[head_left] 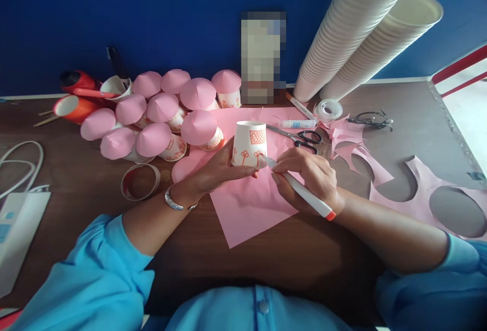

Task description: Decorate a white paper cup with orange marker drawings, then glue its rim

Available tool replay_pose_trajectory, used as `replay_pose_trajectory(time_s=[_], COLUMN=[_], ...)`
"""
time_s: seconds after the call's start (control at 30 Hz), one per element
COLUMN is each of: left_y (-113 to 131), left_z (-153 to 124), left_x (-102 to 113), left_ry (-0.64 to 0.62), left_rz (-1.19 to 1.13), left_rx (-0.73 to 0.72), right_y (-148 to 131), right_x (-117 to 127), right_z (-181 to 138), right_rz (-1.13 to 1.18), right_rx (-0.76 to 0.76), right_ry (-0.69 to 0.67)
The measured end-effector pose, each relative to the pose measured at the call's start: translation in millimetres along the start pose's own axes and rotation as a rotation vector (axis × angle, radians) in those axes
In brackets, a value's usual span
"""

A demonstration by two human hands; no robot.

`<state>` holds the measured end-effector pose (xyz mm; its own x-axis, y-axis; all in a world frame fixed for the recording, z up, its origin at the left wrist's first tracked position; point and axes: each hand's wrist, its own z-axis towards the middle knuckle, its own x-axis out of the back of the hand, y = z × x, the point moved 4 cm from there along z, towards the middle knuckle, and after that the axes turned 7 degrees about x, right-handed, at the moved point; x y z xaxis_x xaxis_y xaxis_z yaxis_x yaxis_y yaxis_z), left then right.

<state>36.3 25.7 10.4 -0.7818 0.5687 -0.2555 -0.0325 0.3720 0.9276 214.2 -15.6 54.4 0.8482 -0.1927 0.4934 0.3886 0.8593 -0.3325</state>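
Note:
A white paper cup (pixel 243 141) is held upside down in my left hand (pixel 220 166), the thumb along its lower edge. Orange flowers and a cross-hatched window are drawn on its side. My right hand (pixel 308 176) grips a white marker (pixel 306 194) with an orange end, its tip at the flowers near the cup's lower right. Beneath both hands lies a pink paper sheet (pixel 243 219). Just behind the right hand are scissors (pixel 304 138) with black handles and a glue stick (pixel 299 123).
Several decorated cups with pink paper cones (pixel 198 93) stand at the back left. Tall cup stacks (pixel 353 32) lean against the blue wall. Clear tape (pixel 329 110) and pink paper scraps (pixel 399 196) lie right; a tape ring (pixel 140 181) and a white bag (pixel 23 234) are left.

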Motion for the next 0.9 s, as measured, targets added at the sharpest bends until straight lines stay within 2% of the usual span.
replay_pose_trajectory(time_s=[0.9], left_y=[-6.4], left_z=[-1.3], left_x=[3.6], left_ry=[0.049], left_rz=[-0.047], left_rx=[0.017], right_y=[-2.1], right_x=[-1.6], right_z=[1.3], right_rz=[0.003], right_rx=[0.013], right_ry=[-0.014])
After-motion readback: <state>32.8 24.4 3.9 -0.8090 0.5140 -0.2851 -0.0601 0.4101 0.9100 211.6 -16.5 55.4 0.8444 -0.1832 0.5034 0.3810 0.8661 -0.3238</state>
